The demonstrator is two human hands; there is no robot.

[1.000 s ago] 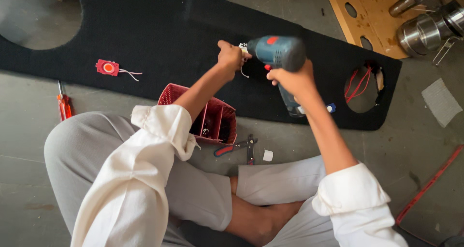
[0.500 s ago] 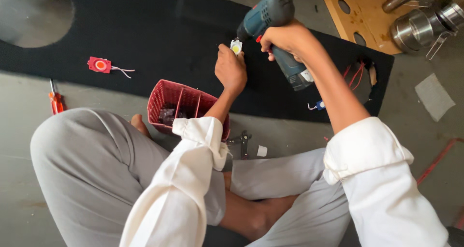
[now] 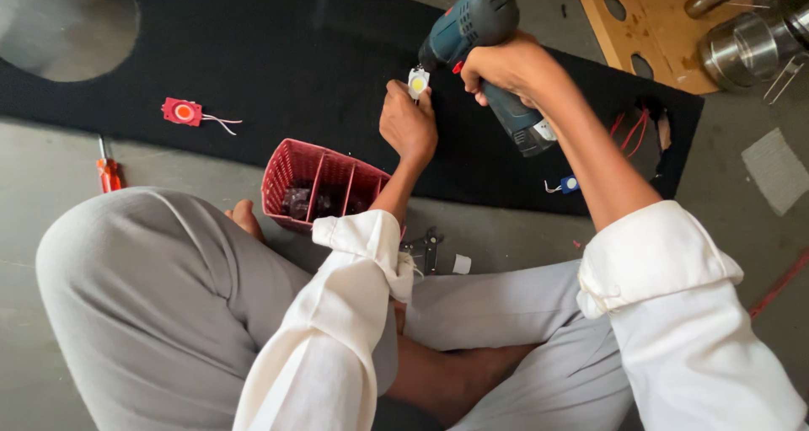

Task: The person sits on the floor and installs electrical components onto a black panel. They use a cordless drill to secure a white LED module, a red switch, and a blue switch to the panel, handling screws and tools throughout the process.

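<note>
The left hand (image 3: 407,128) pinches a small white LED module (image 3: 417,82) between fingertips and thumb, closed narrowly on its lower edge; it holds the piece up against the nose of the drill (image 3: 480,39), probably so the bit meets it squarely, though the bit itself is hidden behind the module. The right hand (image 3: 506,69) is wrapped fully round the drill's grip, fingers closed tight on it; that firm hold likely keeps the tool steady while the other hand places the small part.

The drill sits above the black board (image 3: 278,69), clear of it, near the top middle of the view; its body runs from upper right down to lower left, nose pointing down-left at the module; its handle and battery hang down to the right, toward the person's right forearm. The module's yellow face turns up toward the camera.

Further out, a red basket (image 3: 316,178) with dividers stands just beside the left knee, at the board's near edge, within easy reach of the left hand; a red module (image 3: 183,112) with white leads lies on the board to the left; a blue module (image 3: 570,183) lies near the board's right edge; pliers (image 3: 425,250) rest on the floor by the left cuff; a red-handled screwdriver (image 3: 108,170) lies far left; a wooden panel (image 3: 649,26) and steel pots (image 3: 750,43) sit at the upper right.
</note>
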